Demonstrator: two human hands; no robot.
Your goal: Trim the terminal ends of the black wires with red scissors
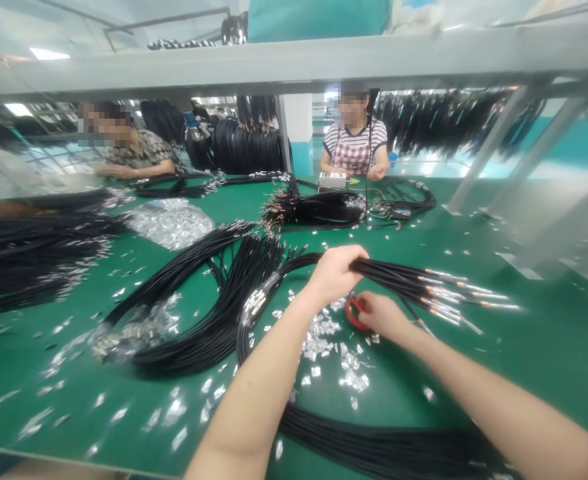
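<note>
My left hand [335, 270] is closed round a bundle of thin black cables [404, 275] whose metal-tipped ends [467, 297] fan out to the right above the green table [549, 333]. Just below it, my right hand [381, 313] pinches a small red ring-shaped thing [354, 312], possibly a rubber band or a tool handle. Under both hands lies a scatter of small clear plastic pieces [331, 347]. More black cable bundles [214, 313] sweep off to the left of my left forearm.
A pile of clear plastic bits [170, 223] lies at the back left, and dark cable heaps [29, 247] lie at the far left. Two other people [355, 143] sit across the table by a small white box [332, 180]. A grey metal frame [514, 153] crosses overhead and on the right.
</note>
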